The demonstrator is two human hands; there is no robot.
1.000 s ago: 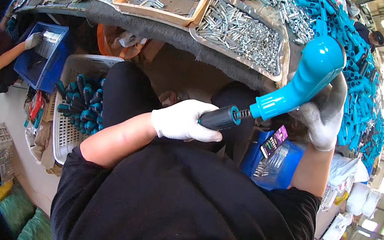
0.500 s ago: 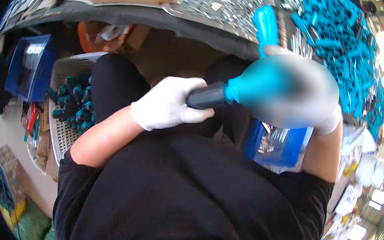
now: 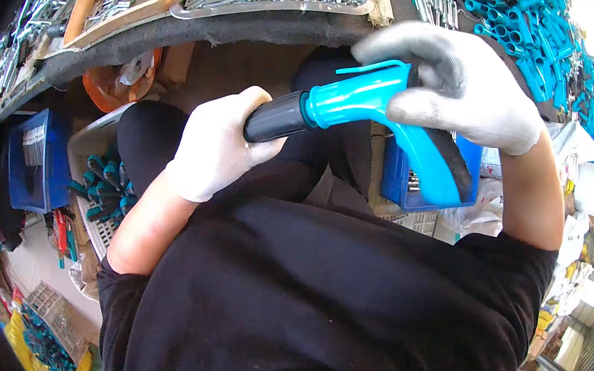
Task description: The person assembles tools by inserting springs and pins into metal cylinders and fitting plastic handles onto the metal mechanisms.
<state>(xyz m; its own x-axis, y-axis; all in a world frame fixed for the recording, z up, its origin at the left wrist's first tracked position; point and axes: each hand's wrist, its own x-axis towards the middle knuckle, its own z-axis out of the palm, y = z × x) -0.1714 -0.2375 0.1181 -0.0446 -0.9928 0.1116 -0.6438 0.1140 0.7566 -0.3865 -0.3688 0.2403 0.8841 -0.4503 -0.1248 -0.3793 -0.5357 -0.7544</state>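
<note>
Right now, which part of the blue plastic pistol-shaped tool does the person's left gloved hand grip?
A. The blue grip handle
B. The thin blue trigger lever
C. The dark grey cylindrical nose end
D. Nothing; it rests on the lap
C: the left gloved hand wraps the dark grey cylindrical nose end of the blue plastic pistol-shaped tool, while the right gloved hand covers the tool's rear body.

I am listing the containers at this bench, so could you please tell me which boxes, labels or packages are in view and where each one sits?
Blue plastic box: on the floor at the left, rectangular, with a pale label at its top.
Second blue box: under the bench, behind the blue tool handle, with a small pale label.
White plastic bags: at the right edge, crumpled.
No screens or signs show.
</note>
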